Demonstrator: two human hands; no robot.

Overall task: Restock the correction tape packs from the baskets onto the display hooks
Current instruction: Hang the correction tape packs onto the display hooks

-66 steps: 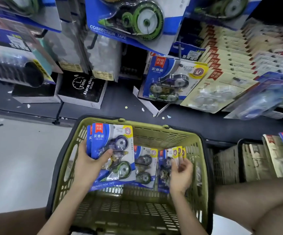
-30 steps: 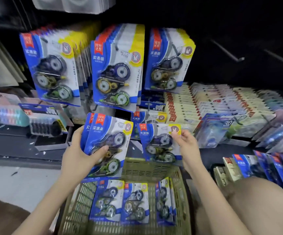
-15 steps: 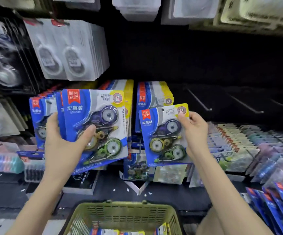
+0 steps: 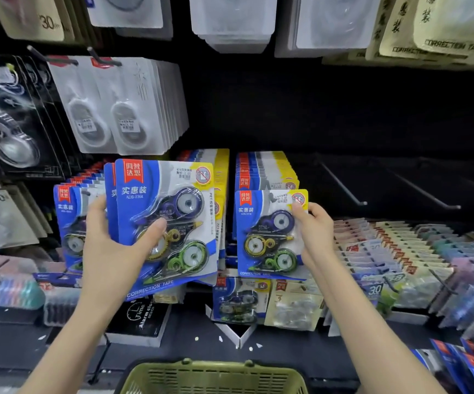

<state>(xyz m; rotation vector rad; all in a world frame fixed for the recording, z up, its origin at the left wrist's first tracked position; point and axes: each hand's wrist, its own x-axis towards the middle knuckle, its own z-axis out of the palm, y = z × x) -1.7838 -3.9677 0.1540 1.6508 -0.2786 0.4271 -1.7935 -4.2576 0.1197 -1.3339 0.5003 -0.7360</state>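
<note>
A stack of packs (image 4: pixel 167 223) was clamped in the left hand (image 4: pixel 110 251). A single pack (image 4: pixel 267 237) was pinched at its right edge by the right hand (image 4: pixel 314 231), before the hung row (image 4: pixel 264 172). Judged light, stiff card, slick blister: edge grip preferred.

Black alarm clock box (image 4: pixel 142 319) is laid flat on dark shelf (image 4: pixel 187 328); white blister packs (image 4: pixel 122 109) are hung upper left; pastel card packs (image 4: pixel 395 245) are rowed at right.

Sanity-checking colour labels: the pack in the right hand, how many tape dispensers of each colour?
In the pack held by the right hand:
purple dispenser: 1
yellow dispenser: 1
green dispenser: 1
Total: 3
</note>
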